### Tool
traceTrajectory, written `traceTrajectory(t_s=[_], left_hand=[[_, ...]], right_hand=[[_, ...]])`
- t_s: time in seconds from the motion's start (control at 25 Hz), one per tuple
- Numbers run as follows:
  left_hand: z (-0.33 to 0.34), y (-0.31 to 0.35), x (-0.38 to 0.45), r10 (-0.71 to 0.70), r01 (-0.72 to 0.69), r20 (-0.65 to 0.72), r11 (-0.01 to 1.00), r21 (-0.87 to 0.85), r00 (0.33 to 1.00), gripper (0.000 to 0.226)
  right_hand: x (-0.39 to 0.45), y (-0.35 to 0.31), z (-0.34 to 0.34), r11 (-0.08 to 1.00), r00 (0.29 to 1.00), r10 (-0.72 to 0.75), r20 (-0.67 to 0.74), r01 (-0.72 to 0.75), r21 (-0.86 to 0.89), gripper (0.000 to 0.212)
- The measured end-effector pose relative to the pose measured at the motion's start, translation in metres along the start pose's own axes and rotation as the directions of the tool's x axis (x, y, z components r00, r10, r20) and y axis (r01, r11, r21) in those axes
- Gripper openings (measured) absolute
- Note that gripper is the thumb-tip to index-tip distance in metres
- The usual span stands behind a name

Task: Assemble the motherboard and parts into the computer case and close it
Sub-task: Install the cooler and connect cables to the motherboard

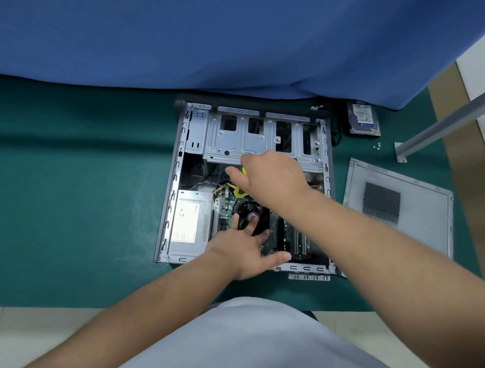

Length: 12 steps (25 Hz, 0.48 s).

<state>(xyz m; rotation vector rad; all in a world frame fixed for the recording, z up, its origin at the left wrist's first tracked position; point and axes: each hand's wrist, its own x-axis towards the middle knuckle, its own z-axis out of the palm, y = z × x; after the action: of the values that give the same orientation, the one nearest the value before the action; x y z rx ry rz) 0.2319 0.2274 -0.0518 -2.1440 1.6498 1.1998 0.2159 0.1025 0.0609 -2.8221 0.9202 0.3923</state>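
Inside case (175, 176): L hand (245, 250) lay open, fingers spread on cooler fan (248, 211).
R hand (272, 175): gripped yellow screwdriver (244, 171) over mobo (274, 236).

A computer repair or training workshop is suggested. A green mat (71, 164) is spread over the counter, and an opened computer case (175, 176) is laid flat on it. Behind the case a blue cloth backdrop (192, 27) is hung. To the right of the case its removed side panel (416, 188) is laid, and beyond the case's far right corner a bare hard drive (363, 119) and loose screws (377, 145) are seen.
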Motion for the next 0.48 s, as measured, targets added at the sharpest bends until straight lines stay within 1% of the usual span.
traceTrajectory(t_s=[0.04,0.08,0.12,0.2,0.28,0.32,0.4,0.48], left_hand=[[-0.001,0.000,0.001,0.001,-0.001,-0.004,1.000,-0.002,1.000,0.112],[-0.001,-0.001,0.001,0.002,-0.002,-0.005,1.000,-0.005,1.000,0.111],[-0.001,-0.001,0.001,0.003,-0.003,-0.003,1.000,-0.006,1.000,0.110],[-0.002,-0.002,0.001,0.002,-0.002,0.000,1.000,-0.002,1.000,0.109],[-0.003,-0.002,0.001,-0.001,0.001,0.017,1.000,-0.003,1.000,0.111],[-0.004,-0.001,0.001,-0.002,0.002,0.024,1.000,-0.003,1.000,0.111],[-0.004,0.000,0.001,0.001,-0.001,0.024,1.000,-0.002,1.000,0.111],[-0.003,-0.001,0.002,0.001,-0.001,0.020,1.000,-0.005,1.000,0.110]], right_hand=[[0.000,-0.004,0.003,0.999,0.999,0.035,-0.022,-0.036,-0.026,0.054],[0.002,-0.004,0.003,0.999,0.999,0.040,-0.033,-0.041,-0.033,0.056],[0.004,-0.002,0.000,1.000,1.000,0.014,-0.024,-0.015,-0.014,0.055],[0.008,0.007,-0.015,0.989,0.988,-0.131,0.085,0.125,0.074,0.047],[0.012,0.018,-0.031,0.952,0.937,-0.300,0.180,0.280,0.124,0.031],[0.014,0.020,-0.037,0.939,0.915,-0.344,0.209,0.329,0.102,0.034],[0.015,0.019,-0.037,0.937,0.909,-0.346,0.230,0.346,0.041,0.039],[0.011,0.014,-0.030,0.956,0.942,-0.291,0.168,0.293,0.015,0.028]])
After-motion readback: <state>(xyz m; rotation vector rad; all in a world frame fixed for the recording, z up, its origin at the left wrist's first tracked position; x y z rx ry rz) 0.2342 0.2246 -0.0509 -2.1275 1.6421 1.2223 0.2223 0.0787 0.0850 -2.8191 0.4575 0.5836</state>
